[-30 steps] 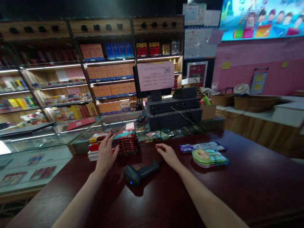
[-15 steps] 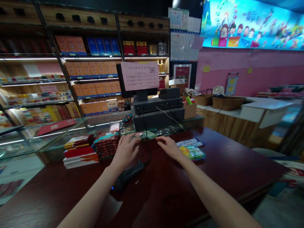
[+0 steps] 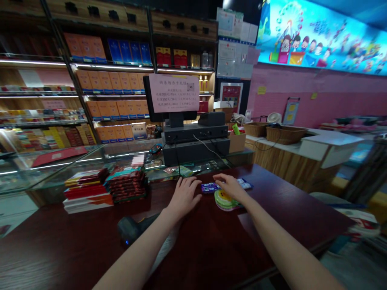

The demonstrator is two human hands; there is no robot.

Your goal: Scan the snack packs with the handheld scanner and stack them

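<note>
My left hand [image 3: 185, 196] is over the dark wooden counter with its fingers apart and nothing in them. A purple packet [image 3: 208, 187] lies just right of its fingertips. My right hand [image 3: 232, 187], fingers stretched forward, is over a green and yellow packet [image 3: 223, 201] and partly covers it. Whether it touches the packets I cannot tell. Behind its wrist a blue and white packet [image 3: 245, 184] shows in part. Below my left forearm lies a black handheld barcode scanner [image 3: 129, 230], its handle partly hidden by the arm.
On the left of the counter [image 3: 75, 249] stand a stack of brown-red packets [image 3: 128, 187] and a pile of red, yellow and white packs [image 3: 87, 193]. A dark register [image 3: 196, 151] stands behind, with a pink paper sign [image 3: 175, 92] on its screen. Wicker baskets [image 3: 286, 135] are at right.
My left hand has moved right, away from the brown-red stack. My right hand is now over the packets, where a purple packet shows. The view has shifted somewhat to the right.
</note>
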